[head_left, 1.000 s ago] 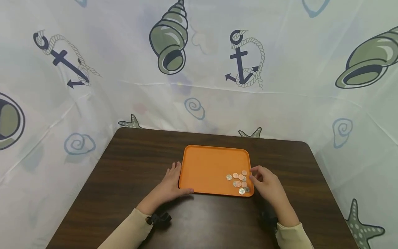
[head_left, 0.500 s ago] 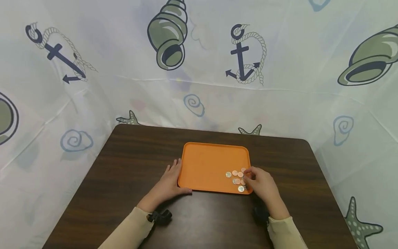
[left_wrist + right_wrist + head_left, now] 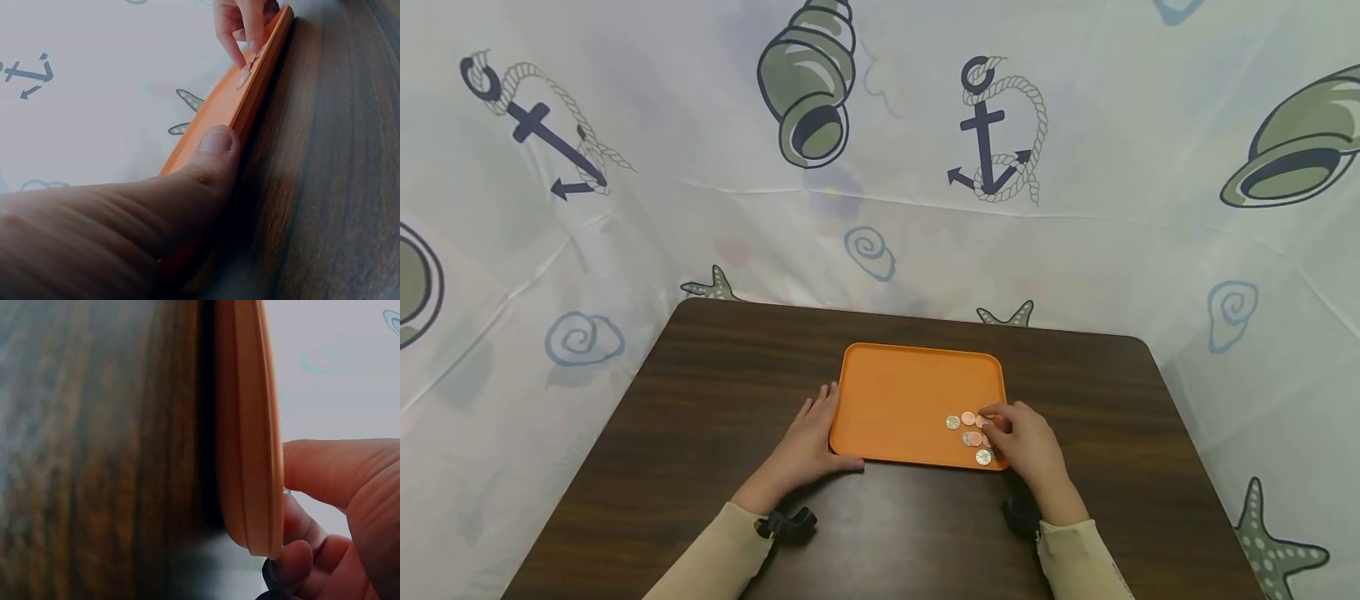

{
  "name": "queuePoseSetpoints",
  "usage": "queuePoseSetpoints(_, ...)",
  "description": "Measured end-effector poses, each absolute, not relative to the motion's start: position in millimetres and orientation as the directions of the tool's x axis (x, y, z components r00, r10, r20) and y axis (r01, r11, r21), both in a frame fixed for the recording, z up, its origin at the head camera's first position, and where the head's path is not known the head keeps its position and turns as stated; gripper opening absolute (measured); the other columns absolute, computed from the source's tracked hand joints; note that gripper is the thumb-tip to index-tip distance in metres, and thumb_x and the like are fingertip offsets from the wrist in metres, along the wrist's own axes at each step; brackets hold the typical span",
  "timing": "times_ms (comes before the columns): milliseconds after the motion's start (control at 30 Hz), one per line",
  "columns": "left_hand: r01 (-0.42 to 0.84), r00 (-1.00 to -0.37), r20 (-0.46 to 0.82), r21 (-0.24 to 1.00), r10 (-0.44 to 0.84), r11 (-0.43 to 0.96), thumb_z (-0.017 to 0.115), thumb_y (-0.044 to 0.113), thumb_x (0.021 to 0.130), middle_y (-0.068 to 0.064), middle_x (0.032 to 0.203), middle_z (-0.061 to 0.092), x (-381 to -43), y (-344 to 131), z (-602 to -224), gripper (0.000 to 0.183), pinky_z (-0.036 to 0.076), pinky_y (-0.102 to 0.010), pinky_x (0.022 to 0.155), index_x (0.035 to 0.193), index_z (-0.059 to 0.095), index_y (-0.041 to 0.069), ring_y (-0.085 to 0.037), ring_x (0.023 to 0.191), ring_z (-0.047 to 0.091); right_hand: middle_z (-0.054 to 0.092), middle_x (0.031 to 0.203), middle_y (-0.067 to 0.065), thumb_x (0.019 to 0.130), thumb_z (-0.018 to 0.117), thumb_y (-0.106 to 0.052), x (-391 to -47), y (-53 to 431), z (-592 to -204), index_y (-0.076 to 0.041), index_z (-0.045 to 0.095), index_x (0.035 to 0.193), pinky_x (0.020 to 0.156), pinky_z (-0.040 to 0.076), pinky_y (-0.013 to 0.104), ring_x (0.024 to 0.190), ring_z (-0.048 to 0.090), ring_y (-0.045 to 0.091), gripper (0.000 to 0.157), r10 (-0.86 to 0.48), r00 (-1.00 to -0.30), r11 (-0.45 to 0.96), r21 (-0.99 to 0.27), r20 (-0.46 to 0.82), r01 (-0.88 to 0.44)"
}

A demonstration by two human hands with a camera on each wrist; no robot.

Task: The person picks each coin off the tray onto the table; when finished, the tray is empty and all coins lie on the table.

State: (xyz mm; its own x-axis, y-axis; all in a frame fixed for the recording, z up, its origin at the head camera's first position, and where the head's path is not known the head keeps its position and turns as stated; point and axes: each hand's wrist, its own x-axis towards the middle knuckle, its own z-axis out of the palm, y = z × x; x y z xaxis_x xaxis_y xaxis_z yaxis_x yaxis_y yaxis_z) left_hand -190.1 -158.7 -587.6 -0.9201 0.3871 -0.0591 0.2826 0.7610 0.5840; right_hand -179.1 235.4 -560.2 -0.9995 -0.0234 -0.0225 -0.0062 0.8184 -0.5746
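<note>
An orange tray (image 3: pixel 895 392) lies on the dark wooden table, with several copper and silver coins at its right end. One silver coin (image 3: pixel 983 457) sits near the front rim, and a copper coin (image 3: pixel 967 418) lies farther back. My left hand (image 3: pixel 801 446) rests at the tray's left end, fingers straight along the side; the thumb (image 3: pixel 215 147) touches the front rim. Over the coins is my right hand (image 3: pixel 1030 450), index finger and thumb bent with a gap between their tips, right at a copper coin. That hand partly covers the rightmost coins.
The brown table (image 3: pixel 737 358) extends around the tray on every side. A white curtain (image 3: pixel 910 150) printed with shells, anchors and starfish hangs behind and beside it. Each wrist wears a dark camera mount, such as the left mount (image 3: pixel 790 525).
My right hand has moved left from the tray's right rim to over the coins, covering some of them. The left hand stays at the tray, and the head view has tilted slightly.
</note>
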Motion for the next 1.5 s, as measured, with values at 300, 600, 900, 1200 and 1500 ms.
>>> queuePoseSetpoints(300, 0.284, -0.921, -0.046, 0.597, 0.386, 0.750, 0.090, 0.069, 0.079, -0.012, 0.184, 0.009, -190.8, -156.7, -587.9, 0.144, 0.005, -0.058, 0.140, 0.176, 0.003, 0.007, -0.027, 0.172, 0.004, 0.056, 0.085, 0.004, 0.101, 0.079, -0.019, -182.9, 235.9, -560.2, -0.019, 0.077, 0.118, 0.060, 0.042, 0.031, 0.070, 0.051, 0.019, 0.017, -0.064, -0.997, 0.802, -0.597, -0.041, -0.027)
queuePoseSetpoints(600, 0.260, -0.926, -0.066, 0.603, 0.372, 0.755, 0.092, 0.068, 0.077, -0.011, 0.184, 0.010, -191.4, -158.3, -586.2, 0.146, 0.005, -0.058, 0.140, 0.176, 0.004, 0.007, -0.027, 0.172, 0.006, 0.056, 0.091, 0.006, 0.097, 0.082, -0.016, -185.1, 238.5, -565.5, -0.012, 0.065, 0.104, 0.060, 0.047, 0.026, 0.076, 0.055, 0.019, 0.019, -0.061, -0.994, 0.739, -0.673, -0.092, 0.017)
queuePoseSetpoints(900, 0.252, -0.925, -0.079, 0.601, 0.371, 0.758, 0.091, 0.070, 0.077, -0.011, 0.184, 0.009, -190.5, -158.6, -587.3, 0.146, 0.005, -0.058, 0.140, 0.176, 0.003, 0.007, -0.027, 0.172, 0.006, 0.055, 0.085, -0.002, 0.103, 0.079, -0.027, -191.0, 271.8, -573.1, -0.010, 0.059, 0.109, 0.057, 0.044, 0.025, 0.066, 0.049, 0.014, 0.027, 0.086, -0.985, 0.301, -0.939, -0.149, 0.169)
queuePoseSetpoints(1200, 0.266, -0.922, -0.070, 0.598, 0.380, 0.756, 0.090, 0.069, 0.078, -0.011, 0.184, 0.009, -190.8, -158.9, -586.8, 0.145, 0.005, -0.058, 0.140, 0.176, 0.003, 0.006, -0.027, 0.172, 0.006, 0.066, 0.086, -0.013, 0.096, 0.085, -0.046, -189.6, 307.2, -574.2, -0.007, 0.072, 0.120, 0.055, 0.045, 0.024, 0.062, 0.050, 0.009, 0.047, 0.362, -0.914, 0.218, -0.937, -0.182, 0.273)
queuePoseSetpoints(1500, 0.264, -0.925, -0.069, 0.592, 0.375, 0.761, 0.091, 0.069, 0.078, -0.011, 0.184, 0.009, -191.2, -157.0, -586.7, 0.144, 0.005, -0.057, 0.140, 0.176, 0.004, 0.007, -0.026, 0.172, 0.006, 0.070, 0.098, -0.004, 0.100, 0.080, -0.045, -193.3, 310.6, -577.0, -0.007, 0.073, 0.129, 0.065, 0.051, 0.025, 0.080, 0.057, 0.013, 0.048, 0.331, -0.919, 0.360, -0.872, -0.213, 0.331)
